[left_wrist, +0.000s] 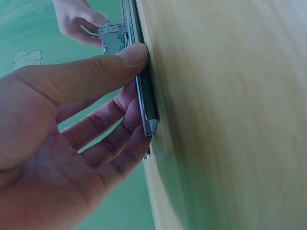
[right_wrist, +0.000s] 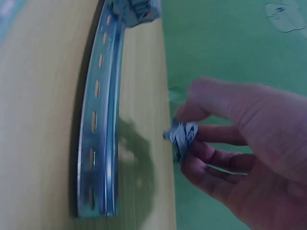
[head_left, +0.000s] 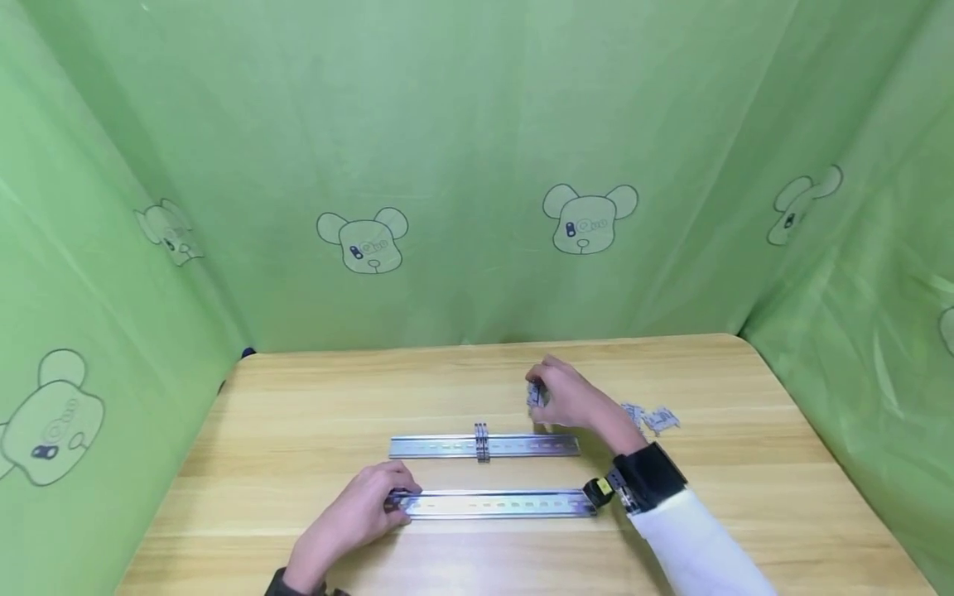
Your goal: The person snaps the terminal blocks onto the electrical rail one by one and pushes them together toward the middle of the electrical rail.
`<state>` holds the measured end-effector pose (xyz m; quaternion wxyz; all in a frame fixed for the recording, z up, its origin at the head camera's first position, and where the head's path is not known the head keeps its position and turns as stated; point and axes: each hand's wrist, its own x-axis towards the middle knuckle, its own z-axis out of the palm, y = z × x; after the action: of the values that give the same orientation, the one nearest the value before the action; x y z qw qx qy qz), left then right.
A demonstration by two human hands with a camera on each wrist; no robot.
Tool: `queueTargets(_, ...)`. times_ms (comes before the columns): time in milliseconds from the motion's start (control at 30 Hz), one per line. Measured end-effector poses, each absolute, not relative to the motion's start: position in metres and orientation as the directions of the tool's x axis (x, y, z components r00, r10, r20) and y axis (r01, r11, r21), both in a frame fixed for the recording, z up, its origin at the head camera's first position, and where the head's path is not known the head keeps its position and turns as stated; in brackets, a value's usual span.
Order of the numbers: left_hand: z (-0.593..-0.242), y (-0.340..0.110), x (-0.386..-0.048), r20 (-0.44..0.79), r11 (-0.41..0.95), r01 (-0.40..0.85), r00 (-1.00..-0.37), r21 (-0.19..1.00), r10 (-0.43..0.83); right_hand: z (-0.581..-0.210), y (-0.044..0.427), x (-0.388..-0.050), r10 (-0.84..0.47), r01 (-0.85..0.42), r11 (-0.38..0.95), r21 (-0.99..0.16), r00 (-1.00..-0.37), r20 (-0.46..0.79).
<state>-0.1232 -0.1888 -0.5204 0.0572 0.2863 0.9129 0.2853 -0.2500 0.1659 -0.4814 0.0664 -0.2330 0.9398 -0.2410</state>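
Observation:
Two slotted metal rails lie parallel on the table. The left hand grips the left end of the near rail, its thumb and fingers on opposite edges. Beyond the right end of the far rail, the right hand pinches a small grey piece between thumb and fingers, held above the table; the right wrist view shows this piece too. Several thin grey modules stand side by side across the middle of the far rail.
More small grey pieces lie on the wooden table, behind the right forearm. Green cloth walls enclose the table at the back and both sides. The right wrist's strap and camera hang over the near rail's right end.

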Motion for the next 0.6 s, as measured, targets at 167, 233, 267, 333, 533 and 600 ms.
queueTargets(167,-0.521,-0.19,-0.123,0.057,0.674,0.489,-0.83,0.554,0.555,-0.48,0.173,-0.229,-0.483,-0.443,0.723,-0.53,-0.873,0.071)
queueTargets(233,-0.52,-0.19,-0.123,0.055,0.671,0.486,-0.83,0.56,0.556,-0.481,0.177,-0.22,-0.485,-0.448,0.69,-0.569,-0.869,0.096)
queueTargets(267,-0.52,-0.19,-0.123,0.052,0.67,0.484,-0.83,0.563,0.556,-0.482,0.179,-0.215,-0.486,-0.45,0.676,-0.584,-0.867,0.105)
queueTargets(333,-0.52,-0.19,-0.123,0.048,0.67,0.48,-0.831,0.566,0.555,-0.484,0.184,-0.206,-0.483,-0.443,0.654,-0.613,-0.868,0.112)
queueTargets(533,-0.522,-0.189,-0.123,0.036,0.682,0.467,-0.838,0.562,0.544,-0.495,0.204,-0.18,-0.493,-0.45,0.615,-0.648,-0.86,0.129)
queueTargets(600,-0.523,-0.189,-0.123,0.035,0.686,0.467,-0.839,0.558,0.543,-0.498,0.211,-0.172,-0.497,-0.439,0.595,-0.673,-0.859,0.122)
